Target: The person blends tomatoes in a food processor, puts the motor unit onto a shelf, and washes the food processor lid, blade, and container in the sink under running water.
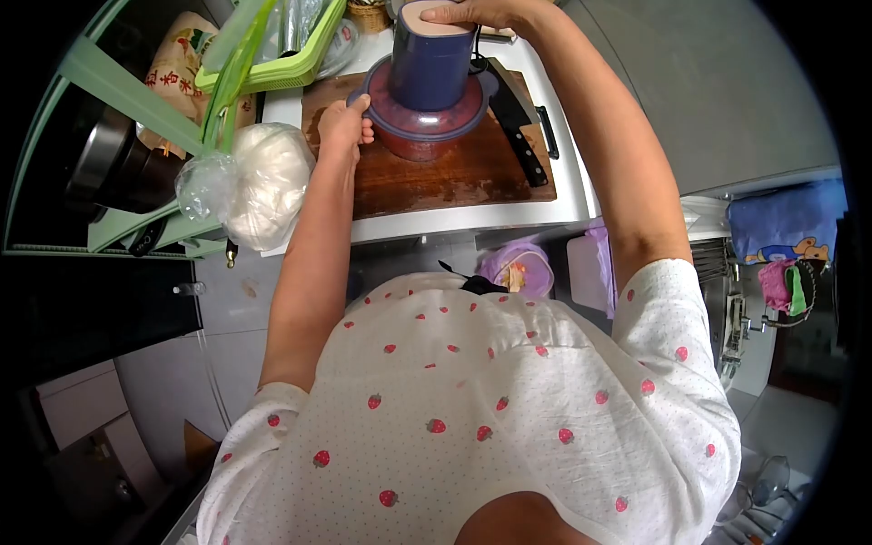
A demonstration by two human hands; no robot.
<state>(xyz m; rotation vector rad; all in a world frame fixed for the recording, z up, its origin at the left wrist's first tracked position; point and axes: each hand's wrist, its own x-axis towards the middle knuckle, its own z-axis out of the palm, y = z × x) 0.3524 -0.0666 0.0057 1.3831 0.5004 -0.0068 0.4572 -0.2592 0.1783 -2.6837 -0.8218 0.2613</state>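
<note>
A food chopper with a dark blue motor unit (431, 68) stands on a wooden cutting board (400, 186). Its bowl (418, 145) holds something reddish under a see-through lid (386, 91). My left hand (343, 125) grips the lid's handle at the left, fingers curled round it. On top of the motor unit rests my right hand (481, 13), its thumb over the pale top; the other fingers are mostly hidden beyond it. A large black-handled knife (518, 127) lies on the board right of the chopper.
A plastic bag with white contents (268, 186) hangs left of the board. Behind it are green onions (222, 100), a green basket (291, 71) and a printed sack (177, 68). A purple-lined bin (518, 270) stands below the counter edge. A blue towel (786, 222) hangs at the right.
</note>
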